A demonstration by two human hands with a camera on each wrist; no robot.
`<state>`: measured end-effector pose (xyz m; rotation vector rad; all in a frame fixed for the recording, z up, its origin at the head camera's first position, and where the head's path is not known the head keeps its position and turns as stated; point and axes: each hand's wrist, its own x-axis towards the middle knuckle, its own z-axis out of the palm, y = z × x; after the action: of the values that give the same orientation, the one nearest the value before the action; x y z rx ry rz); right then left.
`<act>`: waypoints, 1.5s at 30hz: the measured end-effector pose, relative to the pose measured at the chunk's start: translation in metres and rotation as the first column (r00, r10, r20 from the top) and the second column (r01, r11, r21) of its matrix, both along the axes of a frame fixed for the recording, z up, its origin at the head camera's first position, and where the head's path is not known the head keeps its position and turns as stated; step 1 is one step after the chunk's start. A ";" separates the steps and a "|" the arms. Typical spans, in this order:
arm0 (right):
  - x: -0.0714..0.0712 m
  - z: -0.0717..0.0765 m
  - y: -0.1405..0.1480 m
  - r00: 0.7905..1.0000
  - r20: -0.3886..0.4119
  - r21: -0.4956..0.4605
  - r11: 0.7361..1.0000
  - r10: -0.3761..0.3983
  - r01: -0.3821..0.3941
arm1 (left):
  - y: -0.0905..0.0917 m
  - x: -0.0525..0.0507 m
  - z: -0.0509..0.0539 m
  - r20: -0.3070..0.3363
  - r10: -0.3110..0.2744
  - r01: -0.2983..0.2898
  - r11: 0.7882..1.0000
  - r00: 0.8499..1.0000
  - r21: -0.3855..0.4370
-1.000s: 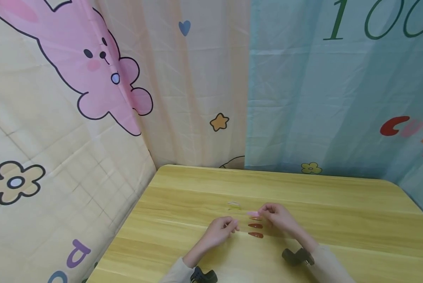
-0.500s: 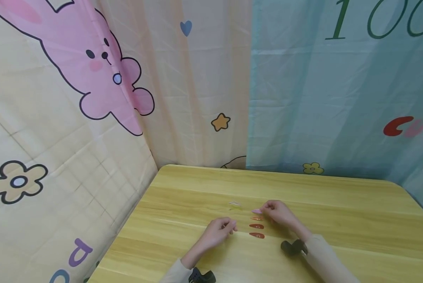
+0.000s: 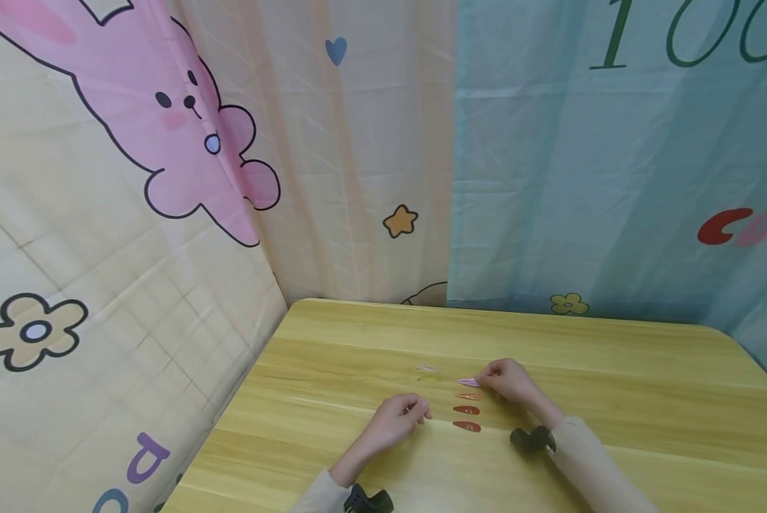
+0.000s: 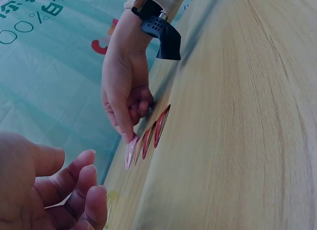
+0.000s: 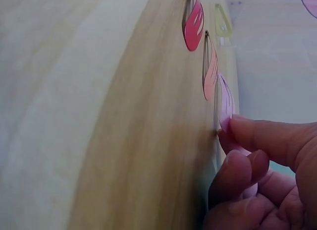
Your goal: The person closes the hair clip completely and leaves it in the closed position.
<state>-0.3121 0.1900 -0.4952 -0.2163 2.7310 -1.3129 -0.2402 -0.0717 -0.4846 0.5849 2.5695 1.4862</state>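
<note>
Between thumb and finger my right hand pinches the wide end of a lilac snap hair clip, low at the table. Below it in the head view lie an orange-pink hair clip and two red hair clips, stacked in a column and roughly parallel. To the left of that column my left hand hovers with loosely bent fingers and nothing in them, as the left wrist view also shows. Farther back lie a yellow hair clip and a whitish hair clip.
The clips lie on a wood-grain table with rounded back corners. Printed curtains hang behind it and along the left side. A dark wrist camera is strapped to the right wrist.
My right hand has moved slightly back and to the right with the lilac hair clip, opening a gap from the orange-pink one. The left hand has hardly moved.
</note>
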 end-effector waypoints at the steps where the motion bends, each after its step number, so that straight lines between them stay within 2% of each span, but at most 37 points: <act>1: 0.000 0.000 0.000 1.000 0.007 -0.002 1.000 -0.002 0.002 | 0.000 0.000 0.000 0.002 0.002 -0.002 1.000 1.000 -0.001; 10: -0.006 -0.003 0.004 0.999 0.048 -0.014 1.000 0.026 -0.025 | -0.001 0.002 0.003 -0.004 0.009 -0.009 1.000 1.000 -0.030; 19: -0.005 -0.003 0.005 0.997 0.071 -0.023 1.000 0.003 -0.002 | -0.003 -0.001 0.006 -0.015 0.021 -0.022 0.997 1.000 -0.078; 24: -0.003 -0.003 0.005 0.998 0.063 -0.013 1.000 -0.008 0.008 | -0.004 -0.010 0.006 -0.077 0.052 -0.063 0.988 0.996 -0.143; 30: 0.003 -0.002 0.006 0.999 0.053 0.011 1.000 -0.005 0.005 | -0.005 -0.025 0.000 -0.148 0.093 -0.122 0.973 0.985 -0.197; 36: 0.011 0.002 0.007 0.999 0.036 -0.021 1.000 0.003 -0.002 | -0.004 -0.039 -0.005 -0.267 0.117 -0.181 0.956 0.957 -0.232; 39: 0.016 0.003 0.007 0.999 0.038 -0.026 1.000 0.005 -0.004 | -0.002 -0.045 -0.007 -0.283 0.141 -0.212 0.948 0.949 -0.238; 45: 0.021 0.001 0.006 0.998 0.059 -0.024 1.000 -0.016 0.017 | -0.001 -0.053 -0.012 -0.264 0.182 -0.245 0.941 0.947 -0.231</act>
<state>-0.2910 0.1962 -0.4946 -0.1554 2.6750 -1.3363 -0.2935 -0.0723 -0.4964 0.4860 3.0389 1.1575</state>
